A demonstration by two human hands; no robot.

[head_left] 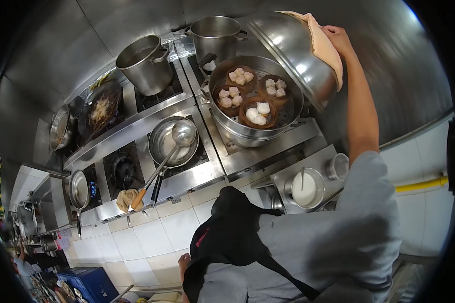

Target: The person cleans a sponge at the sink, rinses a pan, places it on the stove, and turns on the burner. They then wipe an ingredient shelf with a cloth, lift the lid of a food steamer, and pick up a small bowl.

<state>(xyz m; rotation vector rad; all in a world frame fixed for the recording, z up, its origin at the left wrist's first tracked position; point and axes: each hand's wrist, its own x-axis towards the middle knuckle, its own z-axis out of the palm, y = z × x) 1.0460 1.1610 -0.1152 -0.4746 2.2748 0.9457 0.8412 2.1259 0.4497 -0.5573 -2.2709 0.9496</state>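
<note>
At the upper right my right hand grips a pinkish cloth on top of a large domed metal lid. The lid is tilted up at the right side of a wide steamer pot. Inside the pot stand several small round baskets, among them one with white buns and one with dumplings. My left hand hangs low beside my dark apron, its fingers curled and partly hidden; whether it holds anything does not show.
Two tall pots stand behind the steamer. A pan with a ladle rests on the stove. A blue flame shows by a small pan. A container of white liquid stands at the right. Another person is far left.
</note>
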